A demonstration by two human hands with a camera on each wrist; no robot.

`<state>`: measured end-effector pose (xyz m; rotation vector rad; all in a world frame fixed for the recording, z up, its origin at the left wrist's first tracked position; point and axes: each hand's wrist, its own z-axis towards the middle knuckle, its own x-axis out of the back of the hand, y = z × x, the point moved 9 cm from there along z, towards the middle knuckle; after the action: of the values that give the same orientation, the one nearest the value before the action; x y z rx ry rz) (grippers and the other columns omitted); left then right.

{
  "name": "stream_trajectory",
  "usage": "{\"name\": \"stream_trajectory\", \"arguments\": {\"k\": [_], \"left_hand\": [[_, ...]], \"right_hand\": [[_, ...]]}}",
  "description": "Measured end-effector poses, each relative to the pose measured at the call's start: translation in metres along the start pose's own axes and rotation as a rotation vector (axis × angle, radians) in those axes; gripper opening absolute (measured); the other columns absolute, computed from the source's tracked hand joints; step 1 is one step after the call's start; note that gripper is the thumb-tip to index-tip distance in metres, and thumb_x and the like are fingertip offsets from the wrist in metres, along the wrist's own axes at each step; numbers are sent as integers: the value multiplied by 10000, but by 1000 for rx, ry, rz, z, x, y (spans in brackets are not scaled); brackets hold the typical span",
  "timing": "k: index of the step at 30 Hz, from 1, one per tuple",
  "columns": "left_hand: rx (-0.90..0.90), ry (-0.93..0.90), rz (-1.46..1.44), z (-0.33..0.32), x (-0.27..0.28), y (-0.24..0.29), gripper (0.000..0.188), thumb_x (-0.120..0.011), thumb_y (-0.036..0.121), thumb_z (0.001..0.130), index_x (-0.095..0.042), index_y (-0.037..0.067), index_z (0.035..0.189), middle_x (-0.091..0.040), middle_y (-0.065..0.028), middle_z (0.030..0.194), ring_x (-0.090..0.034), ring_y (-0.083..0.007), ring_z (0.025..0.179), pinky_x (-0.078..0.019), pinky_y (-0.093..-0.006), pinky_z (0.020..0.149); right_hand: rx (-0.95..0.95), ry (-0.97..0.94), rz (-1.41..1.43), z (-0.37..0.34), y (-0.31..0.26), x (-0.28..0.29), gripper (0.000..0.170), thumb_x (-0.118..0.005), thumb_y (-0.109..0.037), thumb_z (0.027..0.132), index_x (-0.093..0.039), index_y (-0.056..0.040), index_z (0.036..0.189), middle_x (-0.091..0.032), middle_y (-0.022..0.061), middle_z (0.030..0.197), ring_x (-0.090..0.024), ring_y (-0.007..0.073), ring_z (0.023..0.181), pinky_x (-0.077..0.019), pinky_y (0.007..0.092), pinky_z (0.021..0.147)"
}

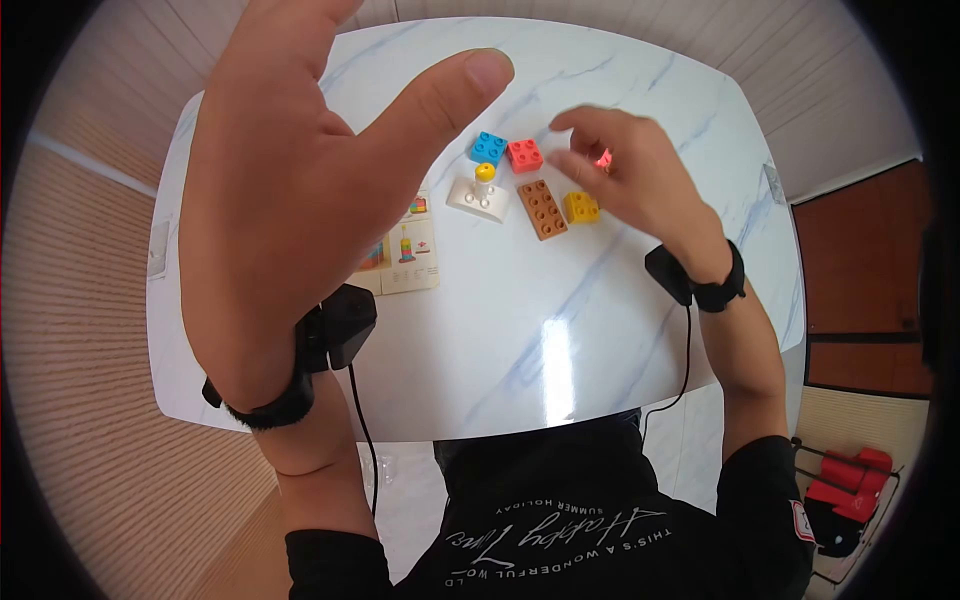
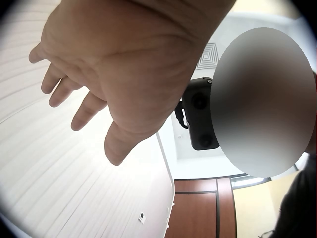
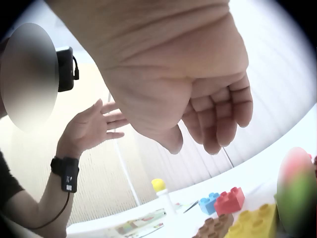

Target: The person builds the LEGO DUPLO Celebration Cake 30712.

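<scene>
My left hand (image 1: 285,180) is raised high, close to the head camera, and its fingers run out of the top of that view. In the left wrist view the fingers are spread and the palm holds nothing. Over the right side of the bricks hovers my right hand (image 1: 645,180), fingers loosely bent around bare air. Beneath and beside it lie a yellow brick (image 1: 581,208), a brown long brick (image 1: 542,210), a red brick (image 1: 525,155) and a blue brick (image 1: 489,148). A reddish thing (image 1: 604,158) is mostly hidden behind the right hand.
A white curved block (image 1: 477,200) with a yellow-topped white peg (image 1: 485,172) stands left of the brown brick. A printed picture sheet (image 1: 412,262) lies partly under the left hand's outline. All rest on a white marbled table (image 1: 480,340). Cables hang from both wrist cameras.
</scene>
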<state>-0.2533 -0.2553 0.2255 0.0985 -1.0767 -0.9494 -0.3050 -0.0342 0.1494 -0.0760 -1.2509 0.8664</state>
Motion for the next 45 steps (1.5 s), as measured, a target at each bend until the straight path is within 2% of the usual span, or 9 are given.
{"name": "stream_trajectory", "arguments": {"k": [3, 7, 17, 27, 35, 36, 38, 42, 45], "left_hand": [[0, -2, -1, 0, -2, 0, 522, -779, 170, 908, -592, 7, 1367, -563, -183, 1441, -589, -270, 1268, -482, -377, 1054], [1, -3, -1, 1, -2, 0, 521, -778, 166, 908, -591, 5, 1367, -564, -182, 1440, -591, -268, 1266, -483, -375, 1053], [13, 7, -13, 3, -4, 1, 518, -777, 158, 909, -590, 1, 1366, -566, -180, 1438, -595, -264, 1260, -485, -372, 1050], [24, 72, -66, 10, -7, 5, 516, -776, 150, 910, -588, -3, 1365, -568, -178, 1435, -599, -259, 1254, -487, -368, 1047], [-27, 244, -409, 26, -47, 40, 514, -776, 143, 910, -587, -7, 1365, -569, -177, 1433, -602, -256, 1249, -489, -366, 1045], [-56, 240, -466, 23, -63, 47, 523, -748, 17, 906, -537, -52, 1379, -592, -150, 1388, -626, -190, 1168, -501, -320, 1013], [105, 201, -684, 12, -104, 52, 641, -735, -20, 888, -440, -25, 1457, -598, -113, 1284, -626, -160, 1112, -500, -309, 997], [312, -2, -965, -24, -177, 59, 635, -696, 3, 931, -359, 18, 1469, -554, -50, 1070, -579, -101, 937, -500, -260, 855], [483, -126, -1005, -42, -209, 42, 588, -630, 27, 981, -334, 16, 1489, -573, -71, 1084, -603, -126, 948, -523, -287, 862]], "right_hand": [[81, -99, -233, -14, -5, -27, 270, -786, -261, 834, -722, -67, 1010, -706, 89, 794, -626, 290, 813, -516, 414, 765], [190, -39, -412, -34, -19, -51, 352, -825, -308, 772, -662, -75, 980, -689, 72, 816, -604, 279, 850, -454, 431, 882], [179, -25, -457, -38, -17, -54, 373, -781, -183, 778, -643, -56, 1101, -692, 87, 847, -616, 298, 888, -454, 440, 967], [-27, -74, -82, -20, -3, -16, 384, -774, -138, 797, -668, -55, 1156, -717, 113, 906, -643, 283, 808, -512, 395, 840], [9, 185, 278, -18, 3, 23, 422, -791, -157, 847, -647, -45, 1228, -685, 97, 884, -665, 220, 800, -537, 334, 740], [12, 191, 284, -18, 5, 27, 422, -791, -157, 847, -647, -45, 1228, -685, 97, 884, -665, 220, 800, -537, 334, 740], [14, 228, 383, -16, 12, 38, 421, -788, -141, 844, -649, -58, 1232, -682, 80, 886, -668, 195, 819, -535, 320, 736], [-42, 225, 365, -15, 19, 53, 427, -787, -134, 833, -649, -58, 1229, -682, 78, 891, -667, 187, 815, -535, 321, 728], [-13, 134, 294, -16, 19, 47, 400, -762, -164, 846, -654, -50, 1214, -687, 106, 832, -672, 225, 779, -534, 340, 705]]}}
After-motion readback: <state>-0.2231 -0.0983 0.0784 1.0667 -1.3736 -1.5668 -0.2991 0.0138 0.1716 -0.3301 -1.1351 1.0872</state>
